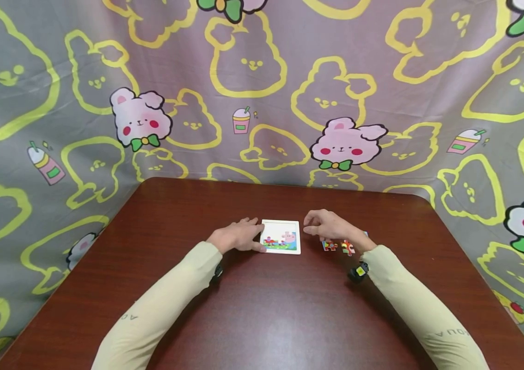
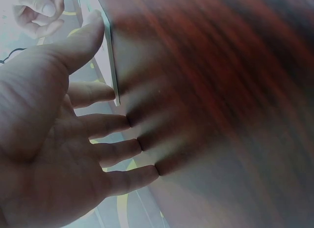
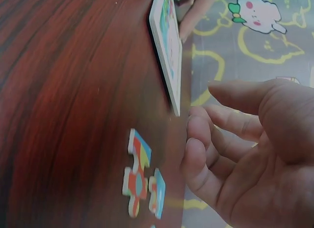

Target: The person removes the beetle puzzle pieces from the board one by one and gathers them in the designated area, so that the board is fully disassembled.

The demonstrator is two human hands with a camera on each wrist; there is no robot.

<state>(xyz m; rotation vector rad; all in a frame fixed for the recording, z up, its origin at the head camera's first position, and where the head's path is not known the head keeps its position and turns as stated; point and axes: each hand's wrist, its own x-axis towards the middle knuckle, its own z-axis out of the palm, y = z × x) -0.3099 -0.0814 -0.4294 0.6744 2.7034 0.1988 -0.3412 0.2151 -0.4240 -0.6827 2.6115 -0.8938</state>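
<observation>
A white puzzle tray [image 1: 275, 228] lies flat on the table, its lower part filled with joined pieces showing a pink pig and a blue and green scene. My left hand [image 1: 239, 236] rests at the tray's left edge, thumb and forefinger touching it. In the left wrist view, the left fingers [image 2: 117, 181] are spread and straight, tips down on the table. My right hand [image 1: 330, 225] hovers just beyond the tray's right edge, fingers loosely bent, with nothing seen in them. Below it lie loose jigsaw pieces [image 3: 135, 184], partly hidden by the wrist in the head view.
The dark brown wooden table [image 1: 266, 308] stretches around the tray. A grey curtain [image 1: 262, 51] with yellow outlines and white cartoon animals hangs behind the table and along its sides. Each wrist carries a small dark camera [image 1: 358, 272].
</observation>
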